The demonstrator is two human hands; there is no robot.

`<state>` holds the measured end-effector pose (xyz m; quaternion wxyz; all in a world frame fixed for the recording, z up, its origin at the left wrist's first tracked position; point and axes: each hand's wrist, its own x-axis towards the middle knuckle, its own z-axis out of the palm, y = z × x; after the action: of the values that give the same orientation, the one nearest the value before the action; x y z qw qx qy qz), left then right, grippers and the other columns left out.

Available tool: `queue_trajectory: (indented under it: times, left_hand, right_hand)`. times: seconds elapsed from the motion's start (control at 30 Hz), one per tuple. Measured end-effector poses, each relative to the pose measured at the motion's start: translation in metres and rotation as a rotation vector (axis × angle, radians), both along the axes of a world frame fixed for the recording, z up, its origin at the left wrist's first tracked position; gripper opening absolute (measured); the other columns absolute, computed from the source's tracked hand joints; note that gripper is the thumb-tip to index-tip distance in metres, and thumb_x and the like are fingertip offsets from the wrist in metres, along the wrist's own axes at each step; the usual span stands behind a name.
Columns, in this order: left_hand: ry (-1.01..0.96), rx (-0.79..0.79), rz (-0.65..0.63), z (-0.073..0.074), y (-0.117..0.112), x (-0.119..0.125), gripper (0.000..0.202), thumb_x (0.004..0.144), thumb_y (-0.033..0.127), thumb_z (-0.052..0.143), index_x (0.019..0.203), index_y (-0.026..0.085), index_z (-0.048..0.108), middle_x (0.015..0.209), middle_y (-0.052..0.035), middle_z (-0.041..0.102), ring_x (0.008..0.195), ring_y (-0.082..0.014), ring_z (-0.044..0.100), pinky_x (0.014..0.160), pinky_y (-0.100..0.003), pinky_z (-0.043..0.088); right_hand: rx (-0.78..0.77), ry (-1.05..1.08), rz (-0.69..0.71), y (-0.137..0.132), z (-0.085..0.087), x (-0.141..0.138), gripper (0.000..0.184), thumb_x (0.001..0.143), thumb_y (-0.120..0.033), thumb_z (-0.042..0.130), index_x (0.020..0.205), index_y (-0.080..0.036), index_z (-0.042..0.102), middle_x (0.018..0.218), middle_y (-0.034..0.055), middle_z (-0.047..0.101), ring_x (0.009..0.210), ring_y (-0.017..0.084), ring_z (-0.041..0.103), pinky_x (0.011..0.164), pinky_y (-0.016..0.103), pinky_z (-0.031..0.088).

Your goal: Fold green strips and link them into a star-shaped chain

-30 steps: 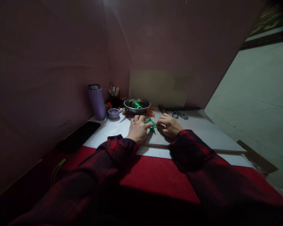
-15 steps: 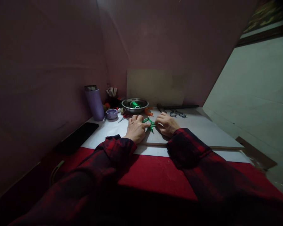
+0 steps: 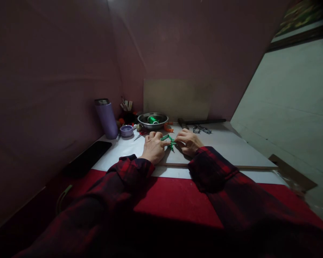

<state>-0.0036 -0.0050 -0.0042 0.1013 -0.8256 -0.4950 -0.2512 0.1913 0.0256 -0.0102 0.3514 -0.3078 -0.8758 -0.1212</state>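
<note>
Green thread (image 3: pixel 165 137) runs in straight bands between small upright pins on a pale board (image 3: pixel 220 150), forming an angular, star-like outline partly covered by my fingers. My left hand (image 3: pixel 153 147) rests on the left side of this outline, its fingers curled and the index finger pressing at the thread near the middle. From the right, my right hand (image 3: pixel 188 142) is closed in a pinch at the thread, with the fingertips partly hidden. Just behind, a steel bowl (image 3: pixel 142 121) holds a spool of green thread (image 3: pixel 152 120).
Red-handled scissors (image 3: pixel 139 135), a purple lid (image 3: pixel 126 131) and a purple bottle (image 3: pixel 107 120) stand left. An orange object (image 3: pixel 168 128), a hammer (image 3: pixel 183 123) and small metal pieces (image 3: pixel 204 129) lie behind the hands. A black phone-like slab (image 3: pixel 88 157) lies at left.
The whole view has shifted slightly. My right hand has moved very little at the thread, and my left hand keeps its place on the outline.
</note>
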Motion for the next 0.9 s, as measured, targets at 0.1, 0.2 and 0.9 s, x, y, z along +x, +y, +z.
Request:
queue_trajectory:
  times: [0.1,0.2,0.9]
  left_hand:
    - [-0.002,0.001,0.001,0.0,-0.0001,-0.0004,0.027,0.087,0.029,0.049,0.097,0.041,0.07,0.109,-0.0038,0.053,0.104,-0.023,0.037,0.086,-0.04,0.031]
    - [-0.013,0.003,0.004,0.0001,0.0001,-0.0005,0.025,0.087,0.031,0.049,0.097,0.04,0.07,0.11,-0.004,0.053,0.105,-0.0232,0.037,0.087,-0.04,0.031]
    - [-0.084,-0.017,-0.114,0.0089,0.0042,0.0067,0.029,0.084,0.021,0.049,0.104,0.029,0.069,0.114,-0.0022,0.061,0.107,-0.0214,0.041,0.092,-0.041,0.034]
  right_hand:
    - [-0.029,0.011,0.017,-0.0004,-0.0001,0.0003,0.017,0.074,-0.011,0.054,0.075,-0.02,0.068,0.074,0.0063,0.061,0.079,0.02,0.046,0.07,0.033,0.042]
    - [-0.029,0.026,0.023,-0.0006,-0.0006,0.0008,0.018,0.074,-0.01,0.055,0.076,-0.02,0.069,0.073,0.0061,0.06,0.079,0.02,0.046,0.069,0.033,0.042]
    - [-0.066,0.425,-0.117,-0.0053,0.0044,0.0005,0.014,0.072,-0.012,0.053,0.069,-0.02,0.065,0.081,0.0058,0.062,0.082,0.021,0.057,0.078,0.039,0.046]
